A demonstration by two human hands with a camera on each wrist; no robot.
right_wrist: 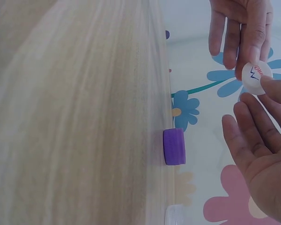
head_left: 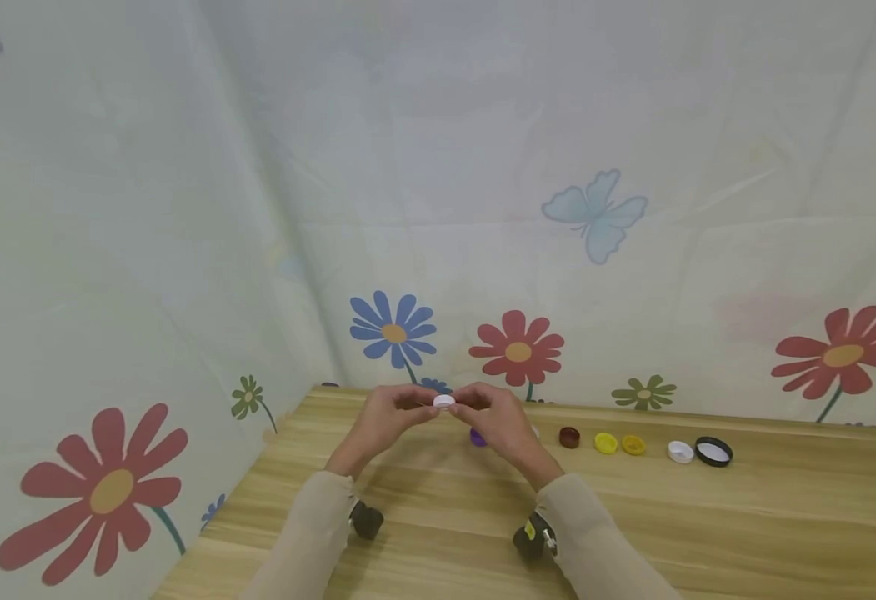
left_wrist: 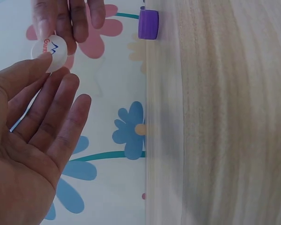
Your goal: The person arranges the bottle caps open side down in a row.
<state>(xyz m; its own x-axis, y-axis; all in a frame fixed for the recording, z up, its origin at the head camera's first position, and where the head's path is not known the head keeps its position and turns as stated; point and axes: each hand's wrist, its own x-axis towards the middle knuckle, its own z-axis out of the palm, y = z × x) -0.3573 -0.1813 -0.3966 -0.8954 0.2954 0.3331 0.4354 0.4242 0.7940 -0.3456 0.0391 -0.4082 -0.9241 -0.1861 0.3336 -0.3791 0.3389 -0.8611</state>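
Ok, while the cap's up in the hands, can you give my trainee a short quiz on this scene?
1. What do the left hand and the right hand pinch between them?
2. True or false: in the head view, the black lid lies to the left of the purple bottle cap.
3. Which of these lies nearest the black lid? A: the loose white cap; B: the dark red cap; C: the bright yellow cap.

Key:
1. A white bottle cap with red and blue print.
2. False; the purple bottle cap lies to the left of the black lid.
3. A.
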